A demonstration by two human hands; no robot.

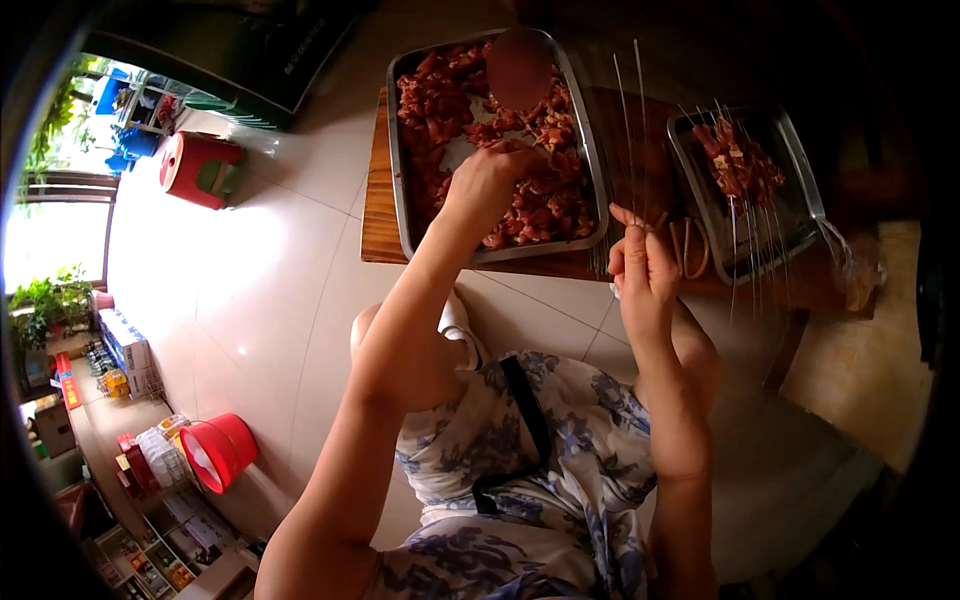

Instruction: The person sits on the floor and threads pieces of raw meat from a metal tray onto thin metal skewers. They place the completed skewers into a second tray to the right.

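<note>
Raw meat pieces (430, 100) fill a large metal tray (403, 205) in front of me. My left hand (487, 180) reaches into it, fingers curled down onto the raw meat, their tips partly hidden. To the right of this tray, my right hand (642, 265) pinches thin metal skewers (631, 130) that point up and away, with no meat visible on them. Farther right, a smaller metal tray (700, 222) holds several skewers threaded with meat (735, 165), their bare ends sticking out over the near rim.
Both trays stand on a low wooden table (376, 210). Tan looped handles (688, 250) lie between them, and a clear plastic bag (840, 250) sits at the right. On the tiled floor to the left are a red stool (200, 170) and a red bucket (222, 450).
</note>
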